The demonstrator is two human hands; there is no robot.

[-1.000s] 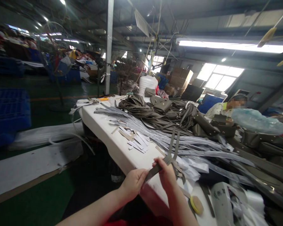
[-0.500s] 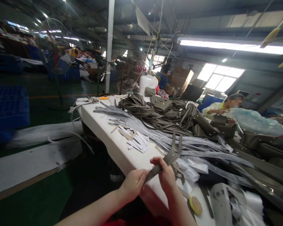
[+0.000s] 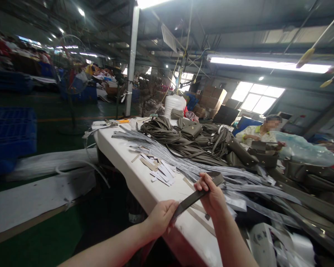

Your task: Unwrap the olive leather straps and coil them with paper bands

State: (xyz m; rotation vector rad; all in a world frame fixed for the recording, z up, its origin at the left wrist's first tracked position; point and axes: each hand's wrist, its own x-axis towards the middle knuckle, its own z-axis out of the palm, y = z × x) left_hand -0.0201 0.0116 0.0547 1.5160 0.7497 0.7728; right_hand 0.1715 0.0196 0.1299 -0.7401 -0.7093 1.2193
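A dark olive-brown strap (image 3: 190, 199) stretches between my two hands above the near edge of the white table. My left hand (image 3: 163, 217) is closed on its lower end, thumb on top. Farther up and to the right, my right hand (image 3: 211, 193) wraps its fingers round the strap near the other end. Beyond my hands lie loose white and tan paper strips (image 3: 163, 171). Long clear plastic strips (image 3: 189, 163) run across the table, and past them is a heap of coiled olive straps (image 3: 167, 135).
Olive bags (image 3: 308, 174) crowd the right side of the table (image 3: 144, 185). White rolls (image 3: 284, 241) stand at the near right. A co-worker (image 3: 260, 133) sits across the table by a clear plastic bag (image 3: 308, 146). Blue crates (image 3: 12, 137) and a standing fan (image 3: 69, 66) are at left.
My right hand has slid up and right along the strap, away from my left hand, which stays near the table edge. The strap's two loose ends no longer stick up apart.
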